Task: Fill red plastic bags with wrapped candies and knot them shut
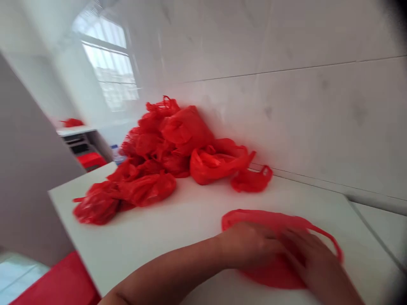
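A red plastic bag (270, 217) lies spread on the white table in front of me, one handle loop reaching out to the right. My left hand (248, 245) rests over its left and middle part, the fingers stretched toward the right and blurred by motion. From the lower right comes my right hand (310, 250), laid on the bag's right part with its fingers out and the thumb apart. The fingertips of both hands nearly meet over the bag, and the red plastic beneath them is partly covered.
A heap of crumpled red plastic bags (152, 140) leans against the tiled wall (286, 106). One more small red bag (251, 180) lies at its right end. The white table (190, 216) has a left edge above a red object (63, 281). A window (108, 63) is at the back left.
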Demonstrator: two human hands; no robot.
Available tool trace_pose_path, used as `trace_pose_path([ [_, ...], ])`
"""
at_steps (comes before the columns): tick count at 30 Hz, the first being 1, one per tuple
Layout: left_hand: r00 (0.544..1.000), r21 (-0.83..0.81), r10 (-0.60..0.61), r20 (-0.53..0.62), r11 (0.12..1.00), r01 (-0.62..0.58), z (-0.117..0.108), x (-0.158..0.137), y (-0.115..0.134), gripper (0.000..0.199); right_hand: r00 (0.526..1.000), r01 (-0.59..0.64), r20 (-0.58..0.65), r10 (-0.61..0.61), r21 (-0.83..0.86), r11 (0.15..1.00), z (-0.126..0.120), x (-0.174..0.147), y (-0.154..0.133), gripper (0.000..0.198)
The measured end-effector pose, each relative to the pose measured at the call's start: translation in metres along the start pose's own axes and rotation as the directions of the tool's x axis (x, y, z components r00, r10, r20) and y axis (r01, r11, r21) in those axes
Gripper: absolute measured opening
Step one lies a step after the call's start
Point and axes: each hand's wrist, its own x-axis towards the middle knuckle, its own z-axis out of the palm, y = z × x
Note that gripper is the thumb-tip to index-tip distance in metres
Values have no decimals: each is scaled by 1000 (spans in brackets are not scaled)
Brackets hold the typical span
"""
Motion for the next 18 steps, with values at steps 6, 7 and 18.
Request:
trace_pose_path([
  [6, 967, 18, -255, -10, 967, 255, 13, 11, -23, 30, 970, -28, 235, 56, -120, 992, -29, -1, -19, 48],
  [7, 964, 10, -265, -15, 964, 265, 12, 8, -30, 33, 962, -56, 259, 85, -117, 992, -33, -1, -20, 48],
  [18, 997, 26, 21, -79, 999, -19, 3, 1, -9, 15, 1000, 26, 16, -21, -342, 939, -44, 0, -59, 30],
])
